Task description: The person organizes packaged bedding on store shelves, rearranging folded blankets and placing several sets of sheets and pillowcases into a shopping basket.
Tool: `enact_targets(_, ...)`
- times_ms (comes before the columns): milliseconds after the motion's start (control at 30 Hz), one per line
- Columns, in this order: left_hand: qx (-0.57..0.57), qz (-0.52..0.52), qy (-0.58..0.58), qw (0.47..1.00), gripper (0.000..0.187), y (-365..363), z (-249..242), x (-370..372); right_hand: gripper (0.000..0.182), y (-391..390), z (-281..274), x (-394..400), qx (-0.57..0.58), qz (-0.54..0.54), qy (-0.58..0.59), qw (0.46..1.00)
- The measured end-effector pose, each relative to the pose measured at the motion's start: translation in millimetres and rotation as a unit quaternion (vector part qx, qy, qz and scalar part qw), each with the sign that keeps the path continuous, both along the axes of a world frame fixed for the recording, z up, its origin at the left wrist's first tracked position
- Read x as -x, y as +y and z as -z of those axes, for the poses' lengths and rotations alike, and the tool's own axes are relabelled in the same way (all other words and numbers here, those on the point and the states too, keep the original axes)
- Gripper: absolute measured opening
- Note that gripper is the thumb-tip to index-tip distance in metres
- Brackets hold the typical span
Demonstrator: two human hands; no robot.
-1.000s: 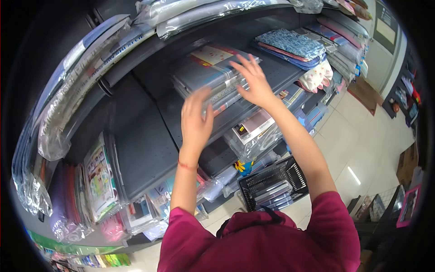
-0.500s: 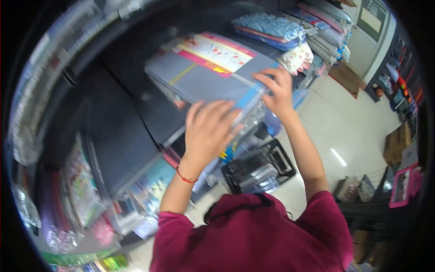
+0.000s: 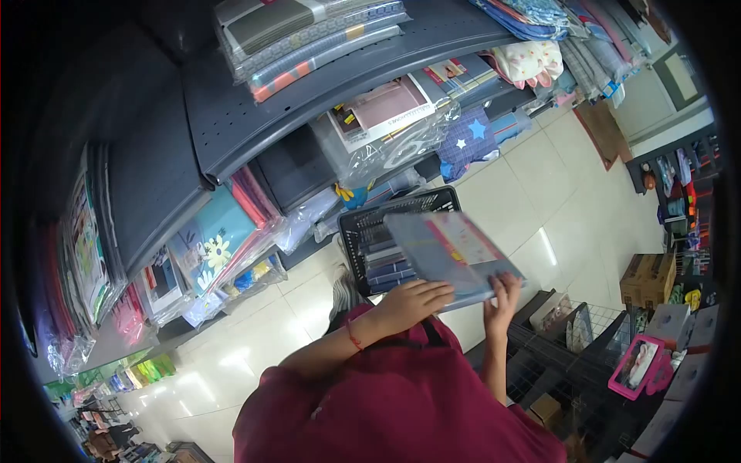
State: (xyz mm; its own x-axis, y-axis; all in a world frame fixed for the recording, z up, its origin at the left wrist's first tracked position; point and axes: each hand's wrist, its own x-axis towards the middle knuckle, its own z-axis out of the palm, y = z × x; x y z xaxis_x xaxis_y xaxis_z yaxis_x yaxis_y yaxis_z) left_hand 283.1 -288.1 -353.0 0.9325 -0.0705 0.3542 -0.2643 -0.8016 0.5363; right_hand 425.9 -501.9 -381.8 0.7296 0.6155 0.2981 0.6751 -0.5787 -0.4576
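A flat pack of folded grey fabric (image 3: 430,251) in clear plastic, with a pink, yellow and white label, is tilted in front of my chest. My right hand (image 3: 503,299) grips its near right corner. At its near left edge, the fingers of my left hand (image 3: 409,307) are closed on the border, a red string around that wrist. Beneath the pack, a black plastic basket (image 3: 455,199) is partly covered by it. Several dark folded packs (image 3: 384,261) lie inside the basket.
On the dark metal shelf (image 3: 324,81) at the front is a stack of wrapped fabric packs (image 3: 332,38). More wrapped textiles (image 3: 394,116) fill the lower shelf. A wire rack (image 3: 590,316) and a cardboard box (image 3: 647,279) are to the right, beyond the tiled floor (image 3: 532,181).
The grey fabric pack has come off the shelf, down toward my body and over the basket. Both hands have moved down with it. The view has shifted, showing more floor.
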Motion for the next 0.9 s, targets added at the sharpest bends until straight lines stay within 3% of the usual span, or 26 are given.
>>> enact_targets(200,0.121,-0.136,0.132,0.974,0.042,20,72,12,0.041,46,101,-32,0.038,-0.136,0.087,0.986)
enact_targets(300,0.206,-0.214,0.147,0.944,0.04,35,140,25,0.038,95,135,-48,0.065,-0.223,0.071,0.97)
enact_targets(433,0.284,-0.359,0.155,0.875,0.039,45,224,35,0.038,135,220,-49,0.176,-0.287,0.14,0.931)
enact_targets(567,0.315,-0.426,0.107,0.841,0.038,47,304,44,0.04,163,276,-37,0.317,-0.331,0.086,0.884)
enact_targets(667,0.242,-0.421,0.124,0.865,0.035,59,313,43,0.038,182,257,-16,0.278,-0.354,0.127,0.884)
enact_targets(767,0.171,-0.461,0.128,0.861,0.034,57,292,42,0.037,172,244,4,0.18,-0.376,0.127,0.9)
enact_targets(833,0.171,-0.47,0.13,0.856,0.039,54,273,48,0.037,160,223,7,0.157,-0.36,0.121,0.912)
enact_targets(900,0.194,-0.451,0.094,0.866,0.04,48,246,57,0.039,147,207,-6,0.179,-0.352,0.221,0.892)
